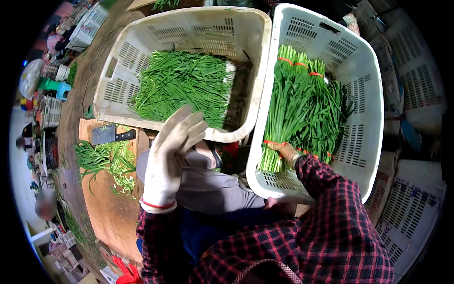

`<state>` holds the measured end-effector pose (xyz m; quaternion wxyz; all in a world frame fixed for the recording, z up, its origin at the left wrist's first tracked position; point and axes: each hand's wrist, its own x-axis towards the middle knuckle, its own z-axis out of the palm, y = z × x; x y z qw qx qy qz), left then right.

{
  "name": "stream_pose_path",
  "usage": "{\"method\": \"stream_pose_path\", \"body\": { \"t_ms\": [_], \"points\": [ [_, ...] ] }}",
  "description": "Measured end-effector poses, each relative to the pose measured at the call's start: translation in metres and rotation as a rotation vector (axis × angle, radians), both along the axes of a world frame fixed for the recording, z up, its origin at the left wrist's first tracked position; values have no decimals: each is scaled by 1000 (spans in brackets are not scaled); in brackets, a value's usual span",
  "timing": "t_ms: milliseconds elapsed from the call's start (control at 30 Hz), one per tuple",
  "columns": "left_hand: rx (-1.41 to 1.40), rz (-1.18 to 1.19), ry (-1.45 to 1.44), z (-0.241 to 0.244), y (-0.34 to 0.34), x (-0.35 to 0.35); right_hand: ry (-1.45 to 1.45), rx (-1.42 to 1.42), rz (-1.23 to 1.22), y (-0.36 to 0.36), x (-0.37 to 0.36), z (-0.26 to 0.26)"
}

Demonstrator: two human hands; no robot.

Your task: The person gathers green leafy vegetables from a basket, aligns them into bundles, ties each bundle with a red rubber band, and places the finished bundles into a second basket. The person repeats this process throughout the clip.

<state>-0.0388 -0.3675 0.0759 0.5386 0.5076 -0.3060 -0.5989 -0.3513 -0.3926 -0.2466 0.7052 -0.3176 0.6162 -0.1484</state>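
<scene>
My left hand (170, 152), in a white work glove, is raised with fingers extended and holds nothing. It is near the front rim of a white plastic crate (238, 136), in which loose Chinese chives (182, 85) lie in a heap. In a second white crate (369, 106) to the right, my right hand (286, 153) grips a chive bundle (283, 124) near its cut end, by the red tie (273, 142). Its fingers are partly hidden by the stems. Other red-tied chive bundles (324, 96) lie packed alongside in the same crate.
A cleaver (111, 135) lies on a wooden board (106, 216) at left, beside chives (88, 156) and cut stem ends (122, 174). Red ties (127, 270) sit at the board's near end. More crates (408, 198) stand at right. Other people are at far left.
</scene>
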Motion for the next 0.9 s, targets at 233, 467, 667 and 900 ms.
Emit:
{"method": "stream_pose_path", "body": {
  "t_ms": [233, 467, 667, 900],
  "points": [
    [37, 297, 137, -23, 27, 64, -119, 77, -60, -1, 4, -18],
    [86, 299, 284, -44, 34, 65, 78, 38, 253, 2, -14, -63],
    [57, 389, 371, -44, 46, 80, 762, -60, 1264, -77, -7, 81],
    [-4, 422, 581, -63, 45, 110, 350, -966, 541, -167, 83, 265]
  ]
}}
